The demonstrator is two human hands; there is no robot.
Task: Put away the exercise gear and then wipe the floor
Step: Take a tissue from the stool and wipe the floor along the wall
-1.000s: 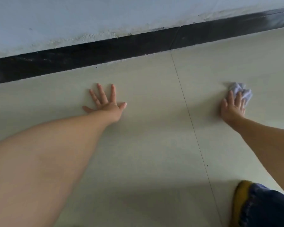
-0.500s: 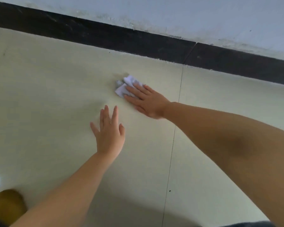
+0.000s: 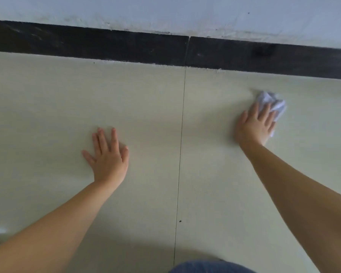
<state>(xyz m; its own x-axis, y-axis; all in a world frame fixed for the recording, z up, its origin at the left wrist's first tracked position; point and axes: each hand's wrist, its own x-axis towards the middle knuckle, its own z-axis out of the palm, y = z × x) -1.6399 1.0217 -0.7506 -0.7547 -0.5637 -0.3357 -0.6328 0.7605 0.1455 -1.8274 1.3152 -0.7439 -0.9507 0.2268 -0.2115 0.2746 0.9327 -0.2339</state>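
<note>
Cloth, white and crumpled, is pressed flat to the floor under the right hand, on the tile right of the grout line and near the black skirting at the floor's far edge. The right hand is spread almost fully, its fingers laid over the wad and pinning it down, not clenched around it; the cloth pokes out beyond the fingertips and along the outer side of the hand. The left hand is flat on the tile left of the grout line, fingers splayed, holding nothing, and appears to be used as a prop.

The wiping step is judged to be in hand, since no exercise gear is seen. A sweep back across the grout line toward the left hand is probably called for next, with steady downward pressure so the wad is not left behind.

A dark speck beside the grout line is not identified. Blue fabric is cut off at the bottom edge, likely clothing. Whether the cloth is damp cannot be told.
</note>
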